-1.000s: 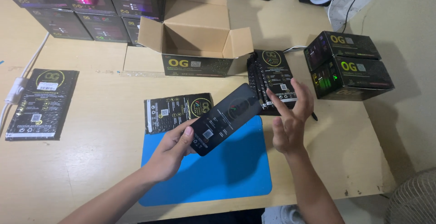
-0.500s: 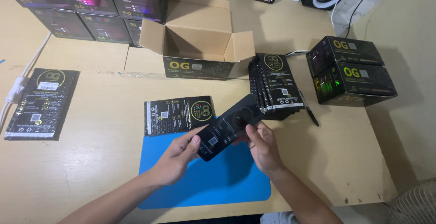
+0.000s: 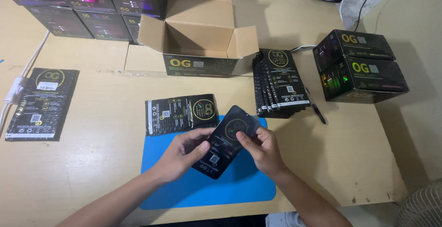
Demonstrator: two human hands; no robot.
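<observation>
While both hands grip it, the black packet (image 3: 226, 143) hangs above the blue mat (image 3: 239, 185).

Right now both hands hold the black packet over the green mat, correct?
Not quite: the mat is blue, not green. The head view shows the left hand and right hand holding the black packet over it.
</observation>
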